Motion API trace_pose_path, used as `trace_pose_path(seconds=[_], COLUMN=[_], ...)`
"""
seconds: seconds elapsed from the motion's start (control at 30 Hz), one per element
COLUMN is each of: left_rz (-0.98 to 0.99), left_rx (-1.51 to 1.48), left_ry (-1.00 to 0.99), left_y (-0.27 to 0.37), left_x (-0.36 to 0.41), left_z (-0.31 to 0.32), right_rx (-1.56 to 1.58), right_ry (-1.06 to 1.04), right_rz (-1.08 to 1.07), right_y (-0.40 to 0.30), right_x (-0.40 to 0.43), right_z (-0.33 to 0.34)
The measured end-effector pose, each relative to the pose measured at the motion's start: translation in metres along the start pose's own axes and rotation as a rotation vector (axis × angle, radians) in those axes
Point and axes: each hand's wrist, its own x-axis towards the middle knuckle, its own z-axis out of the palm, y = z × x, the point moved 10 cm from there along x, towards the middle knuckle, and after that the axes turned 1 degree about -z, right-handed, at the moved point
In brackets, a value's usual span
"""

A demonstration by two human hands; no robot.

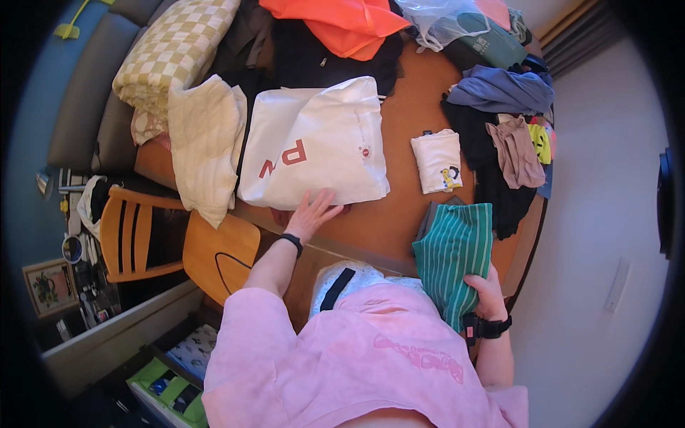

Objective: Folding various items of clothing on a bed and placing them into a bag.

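Observation:
A white plastic bag (pixel 326 134) with red printing lies before me. My left hand (pixel 314 215), fingers spread, rests on its near edge and holds nothing. Something dark red peeks out from under that edge. At the right, my right hand (pixel 486 291) grips a folded green cloth (pixel 455 257) with white stripes, probably a garment. A dark grey cloth (pixel 426 222) shows behind it, partly hidden. Beyond the green cloth lies a folded white T-shirt (pixel 436 160) with a cartoon print.
Clothes, including a blue garment (pixel 500 88) and a mauve one (pixel 519 152), line the brown surface (pixel 369 230) by the wall. A checkered quilt (pixel 171 53) and cream quilted cloth (pixel 206 144) lie left. Orange fabric (pixel 342 24) sits far back. A wooden chair (pixel 219 257) stands left.

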Motion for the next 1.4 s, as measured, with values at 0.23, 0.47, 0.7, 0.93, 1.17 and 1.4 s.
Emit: trace_pose_path(seconds=[0.23, 0.47, 0.7, 0.93, 1.17, 1.4], left_rz=[-0.051, -0.132, -0.339, -0.466, -0.452, -0.590], left_rx=[0.179, -0.061, -0.309, -0.623, -1.188, -1.761], left_ry=[0.123, 0.486, 0.608, 0.729, 0.738, 0.724], left_y=[-0.024, -0.080, -0.150, -0.168, -0.152, -0.090], left_x=[0.024, 0.034, 0.036, 0.019, 0.006, 0.005], left_z=[-0.007, -0.114, -0.203, -0.266, -0.252, -0.212], right_rx=[0.052, 0.065, 0.133, 0.092, 0.106, -0.094], right_ry=[0.050, 0.064, 0.018, -0.015, -0.150, -0.192], right_rz=[0.008, -0.005, -0.038, -0.133, -0.318, -0.450], right_y=[0.003, 0.007, 0.005, -0.024, -0.107, -0.142], right_x=[-0.006, -0.011, -0.016, -0.026, -0.050, -0.028], right_z=[0.002, 0.002, 0.009, -0.004, 0.009, 0.039])
